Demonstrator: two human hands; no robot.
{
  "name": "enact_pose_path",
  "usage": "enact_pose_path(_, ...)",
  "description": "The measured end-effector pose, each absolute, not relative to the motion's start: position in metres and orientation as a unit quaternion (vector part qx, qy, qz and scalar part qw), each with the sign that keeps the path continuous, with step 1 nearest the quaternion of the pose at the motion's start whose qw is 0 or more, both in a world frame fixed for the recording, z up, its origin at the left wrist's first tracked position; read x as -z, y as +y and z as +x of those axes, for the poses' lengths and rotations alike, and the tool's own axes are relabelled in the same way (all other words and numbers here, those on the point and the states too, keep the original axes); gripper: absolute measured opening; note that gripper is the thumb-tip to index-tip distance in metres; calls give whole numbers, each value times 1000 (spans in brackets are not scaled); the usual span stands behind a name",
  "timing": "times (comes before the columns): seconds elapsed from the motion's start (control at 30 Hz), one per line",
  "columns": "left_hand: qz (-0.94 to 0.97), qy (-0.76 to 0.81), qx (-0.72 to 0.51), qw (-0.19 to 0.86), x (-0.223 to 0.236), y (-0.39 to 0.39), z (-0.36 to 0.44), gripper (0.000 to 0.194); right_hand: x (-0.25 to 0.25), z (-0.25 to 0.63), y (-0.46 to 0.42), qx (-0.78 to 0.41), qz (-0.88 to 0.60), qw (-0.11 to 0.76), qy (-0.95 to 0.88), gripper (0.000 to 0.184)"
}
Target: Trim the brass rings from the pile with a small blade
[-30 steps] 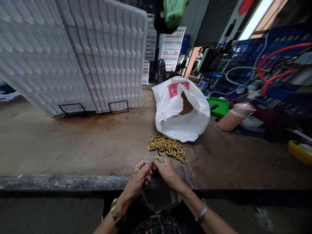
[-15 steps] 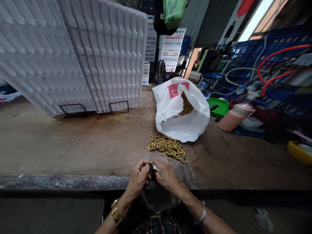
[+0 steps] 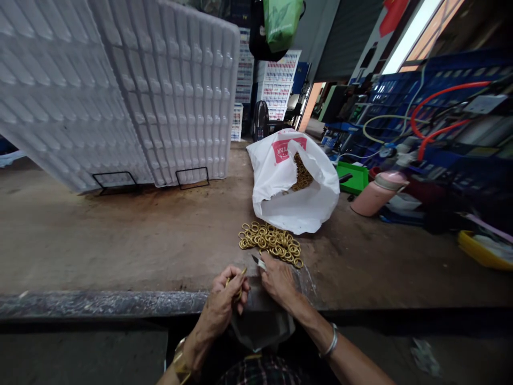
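Note:
My left hand [image 3: 227, 291] is closed around gold-coloured metal rings [image 3: 239, 293] just in front of the table edge. In my right hand [image 3: 278, 279] is a small knife [image 3: 258, 261] with a dark pointed blade and a pale handle, its tip aimed to the upper left. The fingertips of that hand reach the near side of a pile of gold-coloured rings [image 3: 272, 239]; whether they touch a ring is hidden. Behind the pile lies a white sack [image 3: 276, 184], its torn mouth showing more rings inside. Below my hands, an open dark container or bag [image 3: 262, 326] sits at my lap.
White ribbed plastic trays [image 3: 176, 96] stand on edge in wire holders [image 3: 192, 178] at the left of the wooden table [image 3: 120, 240]. To the right are a pink bottle [image 3: 379, 195], a green tray [image 3: 355, 179] and a yellow tray [image 3: 483, 251]. Crates [image 3: 276, 80] are stacked behind.
My hands have moved apart. The right hand, with the knife, has gone forward to the ring pile, while the left has stayed near the edge with its rings. The view has shifted slightly.

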State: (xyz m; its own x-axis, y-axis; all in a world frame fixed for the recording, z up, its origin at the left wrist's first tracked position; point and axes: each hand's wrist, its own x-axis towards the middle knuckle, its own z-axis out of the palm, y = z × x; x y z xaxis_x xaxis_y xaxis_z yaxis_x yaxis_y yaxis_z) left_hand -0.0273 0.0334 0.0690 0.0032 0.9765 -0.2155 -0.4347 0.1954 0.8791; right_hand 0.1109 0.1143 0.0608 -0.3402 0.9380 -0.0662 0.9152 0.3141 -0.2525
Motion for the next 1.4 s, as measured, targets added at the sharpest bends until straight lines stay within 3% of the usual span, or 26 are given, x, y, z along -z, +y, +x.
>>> enact_pose_path(0.23,285,429,-575,636,-60,40,-29,27,-67,112,111,-149,-525,106,-831,23)
enact_pose_path(0.73,380,476,-535,585,-56,38,-35,31,-65,103,99,-191,-454,64,-868,33)
enact_pose_path(1.0,388,472,-524,592,-57,37,-36,33,-67,101,100,-193,-451,56,-870,28)
enact_pose_path(1.27,425,458,-499,601,-56,33,-43,30,-73,102,103,-364,-338,85,-864,19)
enact_pose_path(1.4,421,450,-495,613,-60,26,-45,27,-73,106,105,-304,-344,44,-887,21)
